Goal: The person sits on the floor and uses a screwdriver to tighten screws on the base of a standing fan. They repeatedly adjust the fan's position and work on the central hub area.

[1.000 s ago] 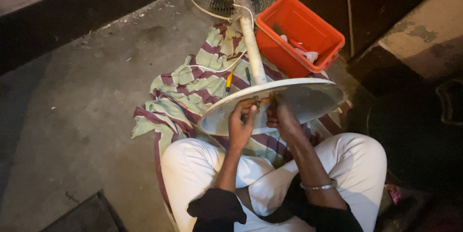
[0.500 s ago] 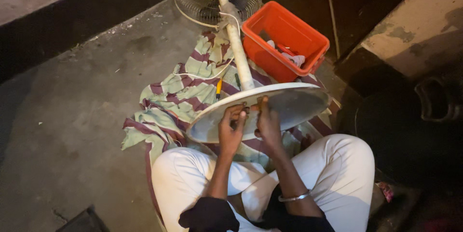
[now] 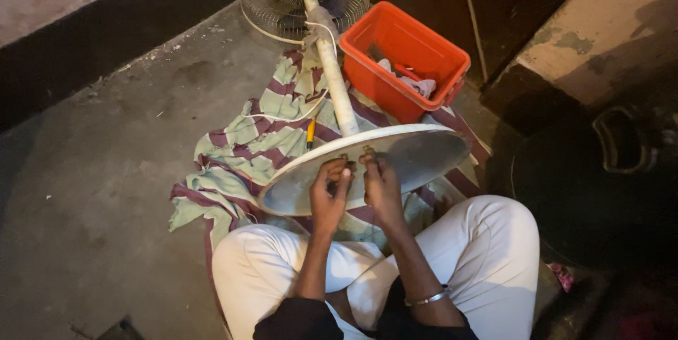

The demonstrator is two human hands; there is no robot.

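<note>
Left hand and right hand side by side on underside of round fan base, fingers curled, grip contents indiscernible; striped cloth beneath

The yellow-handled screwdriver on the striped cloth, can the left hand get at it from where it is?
Probably yes. The screwdriver lies just past the fan base, on the left hand's side of the pole; only the base rim stands between them, low enough to reach over.

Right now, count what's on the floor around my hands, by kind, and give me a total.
Pedestal fan lying down, both hands on its round base: 1
Red plastic bin: 1
Striped cloth: 1
Yellow-handled tool: 1
Total: 4
</note>
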